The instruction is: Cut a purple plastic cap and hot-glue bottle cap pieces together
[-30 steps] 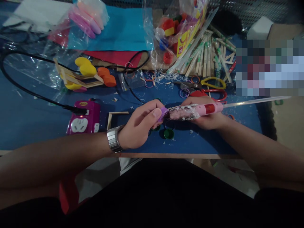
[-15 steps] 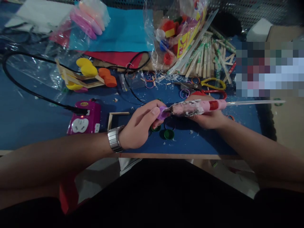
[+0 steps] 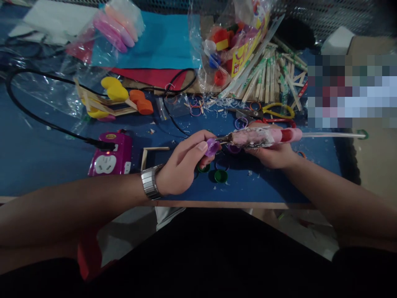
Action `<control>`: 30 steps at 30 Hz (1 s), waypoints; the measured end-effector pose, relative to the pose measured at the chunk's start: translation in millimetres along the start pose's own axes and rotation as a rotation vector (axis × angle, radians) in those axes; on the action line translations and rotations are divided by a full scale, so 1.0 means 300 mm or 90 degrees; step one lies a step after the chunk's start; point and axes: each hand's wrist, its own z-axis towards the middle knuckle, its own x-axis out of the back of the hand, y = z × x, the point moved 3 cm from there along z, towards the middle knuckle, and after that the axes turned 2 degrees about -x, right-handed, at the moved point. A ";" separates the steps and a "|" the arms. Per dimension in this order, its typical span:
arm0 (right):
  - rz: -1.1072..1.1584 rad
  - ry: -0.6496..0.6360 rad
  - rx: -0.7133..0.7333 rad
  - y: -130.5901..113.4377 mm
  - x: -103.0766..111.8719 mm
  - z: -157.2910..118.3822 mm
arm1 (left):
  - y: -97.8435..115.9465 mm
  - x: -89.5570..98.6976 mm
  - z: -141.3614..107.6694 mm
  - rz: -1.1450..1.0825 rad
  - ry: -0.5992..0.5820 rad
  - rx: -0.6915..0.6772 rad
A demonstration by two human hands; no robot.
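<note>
Between thumb and fingers, my left hand (image 3: 182,165) pinches a small purple bottle cap (image 3: 212,147), its hollow side facing right. My right hand (image 3: 273,155) is wrapped round a pink hot glue gun (image 3: 257,137) with a worn, scuffed front. Its dark nozzle points left, close to the cap's rim; whether they touch I cannot tell. A clear glue stick (image 3: 335,135) sticks out of its back end. Just below the hands, a green bottle cap (image 3: 221,176) lies on the blue table, with another green cap (image 3: 204,168) partly hidden by my left fingers. Another purple cap (image 3: 234,149) shows beneath the glue gun.
A purple power socket (image 3: 111,154) with a black cable stands left. Joined wooden sticks (image 3: 144,155) lie beside my left wrist. Scissors (image 3: 276,111), a stick pile (image 3: 263,74) and a bag of coloured caps (image 3: 223,45) sit beyond; a stick-and-cap model (image 3: 114,97) lies back left.
The glue gun has shifted slightly to the right, its nozzle drawing back from inside the purple cap toward the rim. My left hand keeps its pinch, and the cap's hollow shows more.
</note>
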 end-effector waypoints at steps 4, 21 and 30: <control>-0.010 -0.025 -0.024 0.007 -0.002 -0.003 | 0.000 0.001 -0.001 -0.002 0.006 -0.009; 0.045 0.012 -0.057 -0.047 -0.023 0.005 | 0.050 -0.024 0.011 0.190 -0.079 -0.001; 0.041 -0.049 -0.038 -0.091 -0.052 -0.012 | 0.041 -0.036 0.006 0.235 -0.074 -0.022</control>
